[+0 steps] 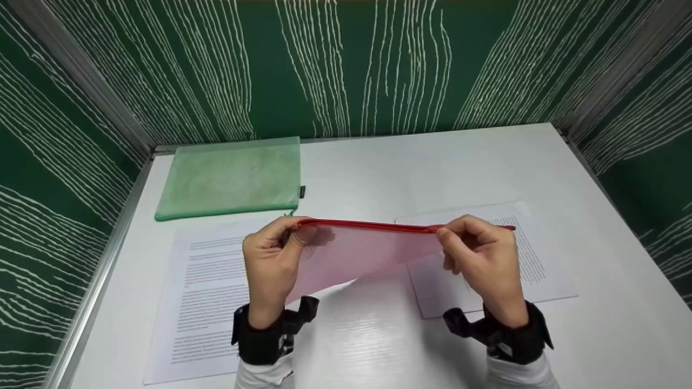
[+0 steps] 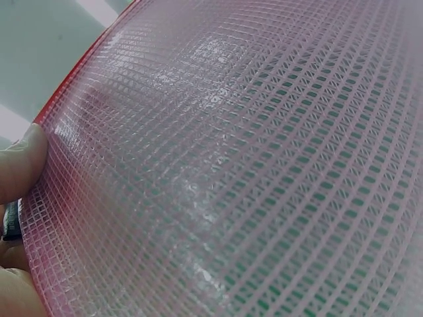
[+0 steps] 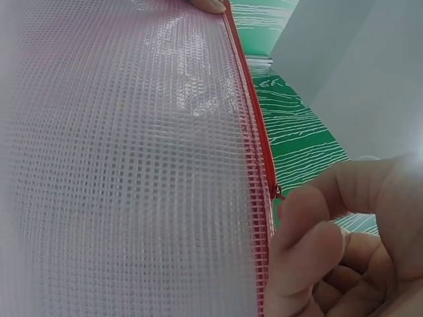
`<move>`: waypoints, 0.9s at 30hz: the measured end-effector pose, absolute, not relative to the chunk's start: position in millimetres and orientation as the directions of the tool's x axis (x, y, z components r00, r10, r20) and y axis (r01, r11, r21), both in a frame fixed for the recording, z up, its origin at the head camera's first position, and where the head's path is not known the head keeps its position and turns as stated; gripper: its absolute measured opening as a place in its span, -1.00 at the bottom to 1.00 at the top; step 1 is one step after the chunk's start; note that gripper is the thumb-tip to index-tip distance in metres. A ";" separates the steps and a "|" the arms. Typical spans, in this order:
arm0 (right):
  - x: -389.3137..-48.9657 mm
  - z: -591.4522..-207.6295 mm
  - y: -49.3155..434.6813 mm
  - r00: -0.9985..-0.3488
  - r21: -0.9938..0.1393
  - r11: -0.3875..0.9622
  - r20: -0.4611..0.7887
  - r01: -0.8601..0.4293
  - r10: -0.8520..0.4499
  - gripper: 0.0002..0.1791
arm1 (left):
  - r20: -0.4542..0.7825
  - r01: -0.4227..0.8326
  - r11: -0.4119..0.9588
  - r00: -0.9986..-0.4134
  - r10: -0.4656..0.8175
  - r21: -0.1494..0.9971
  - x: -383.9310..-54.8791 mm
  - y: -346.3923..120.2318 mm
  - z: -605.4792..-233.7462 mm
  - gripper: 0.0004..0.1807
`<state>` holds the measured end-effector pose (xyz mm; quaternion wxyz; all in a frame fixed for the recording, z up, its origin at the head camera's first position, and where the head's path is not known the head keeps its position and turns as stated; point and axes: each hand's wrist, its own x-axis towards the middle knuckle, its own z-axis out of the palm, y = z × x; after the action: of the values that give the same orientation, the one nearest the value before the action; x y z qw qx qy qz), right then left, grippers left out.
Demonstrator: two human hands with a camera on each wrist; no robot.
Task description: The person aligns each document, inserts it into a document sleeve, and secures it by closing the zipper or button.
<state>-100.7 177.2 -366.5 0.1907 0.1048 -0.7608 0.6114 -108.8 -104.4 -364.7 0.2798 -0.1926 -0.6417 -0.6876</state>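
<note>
A pinkish mesh zipper pouch [image 1: 362, 251] with a red zipper [image 1: 367, 224] along its top edge hangs between the two hands, above the table. My left hand [image 1: 273, 259] pinches the pouch's upper left corner between thumb and fingers. At the other end, my right hand [image 1: 481, 254] pinches the zipper pull with thumb and index finger. The red slider [image 3: 276, 191] shows right at those fingertips in the right wrist view, and the zipper's end sticks out beyond the hand. In the left wrist view, the pouch's mesh [image 2: 231, 158] fills most of the picture, beside the left thumb.
A green zipper pouch [image 1: 232, 175] lies at the table's back left. Printed sheets [image 1: 208, 302] lie on the left, partly behind the left hand. More printed paper [image 1: 540, 259] lies under the right hand. Green panels with white lines [image 1: 346, 65] stand around the white table [image 1: 357, 346].
</note>
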 end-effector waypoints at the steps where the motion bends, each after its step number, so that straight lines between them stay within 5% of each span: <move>1: -100.9 -366.7 177.2 -0.905 -0.889 0.233 0.419 -0.393 0.073 -0.82 | 0.624 0.632 -0.019 -0.769 -0.140 0.775 -108.8 -104.7 -364.8 -0.92; 27: -101.9 -366.3 181.7 -0.903 -0.890 0.234 0.420 -0.390 0.092 -0.81 | 0.607 0.613 0.034 -0.772 -0.191 0.790 -109.2 -107.5 -364.7 -0.95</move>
<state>-101.9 181.7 -366.3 0.1972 0.0983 -0.7604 0.6109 -109.2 -107.5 -364.7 0.2971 -0.1611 -0.6547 -0.6761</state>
